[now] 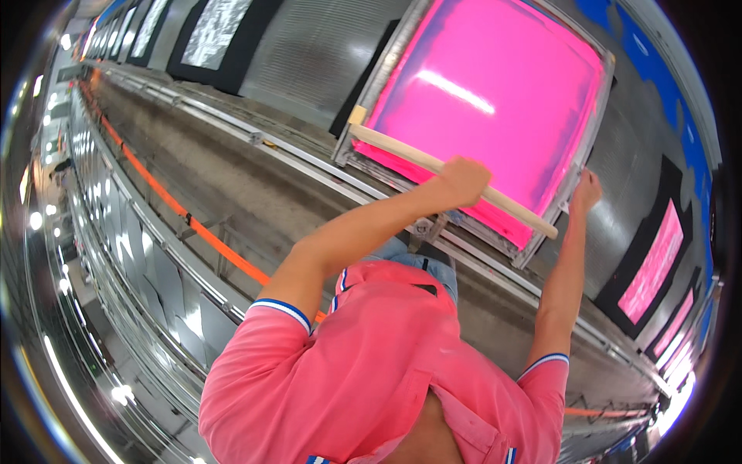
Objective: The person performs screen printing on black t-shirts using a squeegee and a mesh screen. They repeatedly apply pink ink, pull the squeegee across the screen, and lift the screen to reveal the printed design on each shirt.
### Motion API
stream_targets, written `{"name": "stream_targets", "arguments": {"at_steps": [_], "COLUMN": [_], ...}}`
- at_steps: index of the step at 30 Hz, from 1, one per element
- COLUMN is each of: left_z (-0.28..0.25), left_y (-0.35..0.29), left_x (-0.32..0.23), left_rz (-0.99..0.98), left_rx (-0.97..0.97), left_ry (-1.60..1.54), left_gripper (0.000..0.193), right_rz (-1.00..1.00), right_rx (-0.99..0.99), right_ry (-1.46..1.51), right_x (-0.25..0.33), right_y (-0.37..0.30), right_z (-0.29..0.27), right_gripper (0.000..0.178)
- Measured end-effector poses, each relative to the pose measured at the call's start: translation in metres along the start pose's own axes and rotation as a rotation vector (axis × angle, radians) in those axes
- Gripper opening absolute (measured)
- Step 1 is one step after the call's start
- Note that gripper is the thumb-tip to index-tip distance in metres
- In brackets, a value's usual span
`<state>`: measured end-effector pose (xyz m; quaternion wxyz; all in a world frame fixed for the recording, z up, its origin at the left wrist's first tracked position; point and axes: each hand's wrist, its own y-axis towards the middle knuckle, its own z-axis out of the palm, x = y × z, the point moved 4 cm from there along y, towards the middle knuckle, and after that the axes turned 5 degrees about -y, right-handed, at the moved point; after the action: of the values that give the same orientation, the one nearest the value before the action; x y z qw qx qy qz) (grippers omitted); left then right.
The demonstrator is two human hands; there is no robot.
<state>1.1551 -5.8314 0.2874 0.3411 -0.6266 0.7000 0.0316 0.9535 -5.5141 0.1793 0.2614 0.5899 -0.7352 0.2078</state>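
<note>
A screen-printing frame [384,75] lies in front of me, its mesh covered with bright pink ink [495,85]. Across the near end of the mesh rests a squeegee [398,155] with a long pale wooden handle, slanting down to the right. My left hand [466,182] is closed around the middle of this handle, knuckles up. At the frame's right edge, my right hand [590,189] is curled closed against the rim; its fingertips are partly hidden.
A metal rail [301,161] runs along the table's near side. Black panels with pink prints [657,259] lie to the right; a black-bordered pale print [216,31] lies to the left. Behind me stretches an orange strip [154,185] beside another row of metal tables.
</note>
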Motion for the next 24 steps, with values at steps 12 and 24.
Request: {"name": "stream_targets", "arguments": {"at_steps": [12,24], "left_z": [-0.010,0.025], "left_y": [0.018,0.065], "left_x": [0.036,0.054], "left_rz": [-0.076,-0.166], "left_rx": [0.298,0.685], "left_ry": [0.131,0.164], "left_gripper": [0.023,0.043], "right_rz": [0.093,0.073], "right_rx": [-0.025,-0.036], "right_ry": [-0.076,-0.172], "right_x": [0.028,0.035], "right_y": [-0.015,-0.018], "right_z": [-0.009,-0.006], "right_gripper": [0.037,0.035]}}
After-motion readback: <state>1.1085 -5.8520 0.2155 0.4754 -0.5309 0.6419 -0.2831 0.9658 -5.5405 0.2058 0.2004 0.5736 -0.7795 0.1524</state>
